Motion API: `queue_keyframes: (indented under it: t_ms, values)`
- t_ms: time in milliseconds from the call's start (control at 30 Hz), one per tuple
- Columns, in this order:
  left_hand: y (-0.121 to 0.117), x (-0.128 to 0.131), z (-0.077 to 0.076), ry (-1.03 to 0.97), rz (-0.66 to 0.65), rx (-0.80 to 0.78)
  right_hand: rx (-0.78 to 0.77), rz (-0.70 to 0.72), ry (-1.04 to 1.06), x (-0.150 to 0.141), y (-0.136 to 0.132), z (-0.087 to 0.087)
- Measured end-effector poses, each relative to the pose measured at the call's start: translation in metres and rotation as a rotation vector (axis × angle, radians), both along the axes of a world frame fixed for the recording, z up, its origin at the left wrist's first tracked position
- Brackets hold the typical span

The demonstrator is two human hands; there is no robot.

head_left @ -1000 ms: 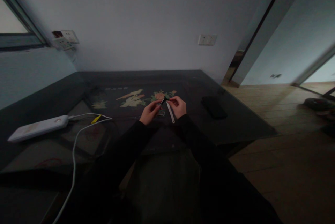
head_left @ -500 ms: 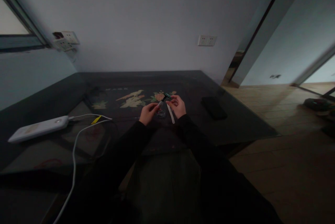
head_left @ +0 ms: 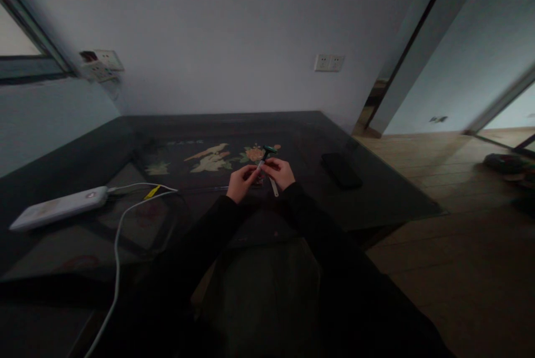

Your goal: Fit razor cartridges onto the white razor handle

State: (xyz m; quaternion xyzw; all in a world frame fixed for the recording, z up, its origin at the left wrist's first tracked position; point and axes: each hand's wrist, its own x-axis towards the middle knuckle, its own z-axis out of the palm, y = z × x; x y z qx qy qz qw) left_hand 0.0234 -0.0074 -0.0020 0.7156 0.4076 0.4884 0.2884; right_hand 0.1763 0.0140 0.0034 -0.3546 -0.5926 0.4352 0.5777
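Note:
A razor with a dark green T-shaped head and a pale handle is held tilted above the table, head up and away from me. My left hand pinches its handle between thumb and fingers. From the other side, my right hand has its fingertips closed on the handle just below the head. Under the right hand lies a thin white strip with a small hole at its near end, its far part hidden. A small clear item is mostly covered by my hands.
The dark glass-topped table has a bird-and-flower picture under its surface. A black phone-like object lies to the right. On the left are a white power strip and its cable. A wall socket is behind.
The razor has been turned so its head now points up and away. My right fingers have moved from its head to the handle, and my left hand has come closer to them.

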Motion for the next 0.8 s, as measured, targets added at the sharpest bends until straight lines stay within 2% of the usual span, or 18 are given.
queue_keyframes:
  t_ms: [167, 300, 367, 433, 567, 800]
  values:
    - [-0.007, 0.005, 0.000, 0.145, 0.062, 0.140, -0.027, -0.099, 0.105, 0.025, 0.009, 0.007]
    - [-0.018, 0.016, -0.002, 0.507, 0.026, 0.351, -0.028, -0.248, 0.163, 0.056, 0.017, 0.009]
    - [-0.022, 0.022, -0.004, 0.656, -0.018, 0.418, -0.044, -0.365, 0.039, 0.070, 0.019, 0.007]
    - [-0.025, 0.026, -0.006, 0.744, -0.070, 0.449, -0.097, -0.464, -0.211, 0.079, 0.020, 0.004]
    - [-0.024, 0.028, -0.010, 0.805, -0.086, 0.437, -0.175, -0.480, -0.491, 0.081, 0.017, -0.006]
    - [-0.022, 0.027, -0.014, 0.823, -0.070, 0.382, -0.225, -0.528, -0.885, 0.053, 0.004, -0.010]
